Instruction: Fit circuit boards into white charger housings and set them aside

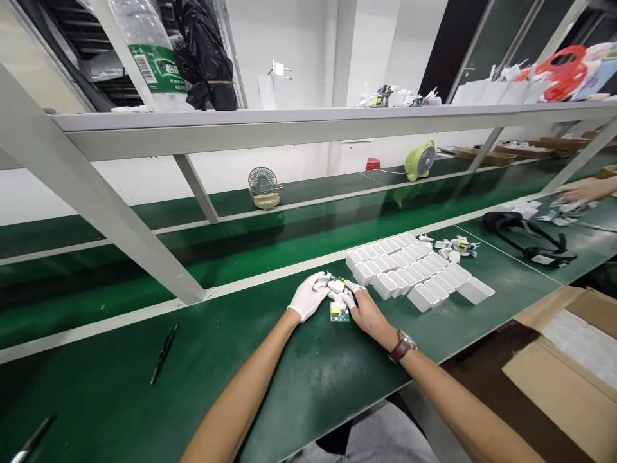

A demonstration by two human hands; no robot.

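Note:
My left hand [308, 297], in a white glove, has its fingers curled on a small cluster of circuit boards with white parts [336, 286] over the green bench. From the other side, my right hand [370, 316] bends its white-covered fingertips onto the same cluster. Just below the fingers shows a green circuit board [340, 313] with a yellow component. Which piece each finger pinches is partly hidden. To the right of my right hand stand rows of open white plastic housings [409, 267].
Loose white plug parts [457, 247] lie behind the housings, and a black headband device [527, 238] sits farther right. Tweezers [164, 354] lie on the left. A cardboard box [563, 366] stands at the bench's right edge. A slanted post [120, 218] and a shelf [308, 128] frame the bench. Another person's hand [585, 190] is at far right.

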